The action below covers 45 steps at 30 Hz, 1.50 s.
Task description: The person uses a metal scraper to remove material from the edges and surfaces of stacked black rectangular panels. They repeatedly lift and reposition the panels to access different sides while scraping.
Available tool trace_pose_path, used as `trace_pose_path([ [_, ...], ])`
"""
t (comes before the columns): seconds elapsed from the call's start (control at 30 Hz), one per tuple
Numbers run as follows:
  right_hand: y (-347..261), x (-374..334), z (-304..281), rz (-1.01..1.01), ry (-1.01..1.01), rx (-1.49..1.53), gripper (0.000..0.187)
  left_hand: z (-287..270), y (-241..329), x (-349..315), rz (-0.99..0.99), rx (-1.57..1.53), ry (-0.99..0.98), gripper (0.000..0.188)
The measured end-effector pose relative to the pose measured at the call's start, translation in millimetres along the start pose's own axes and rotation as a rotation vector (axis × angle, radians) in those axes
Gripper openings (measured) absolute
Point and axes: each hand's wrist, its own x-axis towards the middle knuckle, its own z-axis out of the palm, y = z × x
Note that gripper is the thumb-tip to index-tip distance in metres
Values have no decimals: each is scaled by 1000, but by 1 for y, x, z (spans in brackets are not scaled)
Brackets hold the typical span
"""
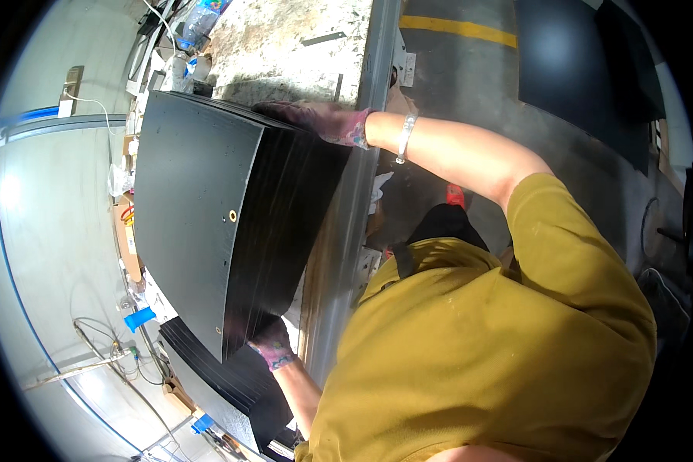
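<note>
A thick stack of black sheet panels (192, 200) stands tilted on the workbench, with small brass-coloured rings in its front panel. My right hand (312, 119), in a purple patterned glove, grips the far end of the stack, its fingers reaching over the edges. At the near end my left hand (271, 339), gloved the same way, holds the lower corner; its fingers are partly lost in the shadow. Several panel edges show close together between the two hands. Another pile of black panels (208, 366) lies beside my left hand.
The worn white bench top (277, 38) carries thin dark strips and a plastic bottle (200, 23). Its metal edge (373, 61) runs between my body and the panels. Large black sheets (570, 69) stand at the far right. Cables and blue clips line the left wall.
</note>
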Motion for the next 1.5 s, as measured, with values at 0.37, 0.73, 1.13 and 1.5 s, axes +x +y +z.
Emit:
trace_pose_path([
  [0.37,-38,5,24,147,-78,-652,54,-3,25,-2,-471,-1168,188,46],
  [0.73,-65,-86,41,248,-293,-463,57,-65,25,12,-204,-160,124,46],
  [1.13,-20,-27,-11,-192,-394,-1533,56,-73,45,4,-856,-2090,526,16],
  [1.5,-7,-55,-15,-913,-230,-2549,48,-9,-6,-26,-826,-2598,498,16],
])
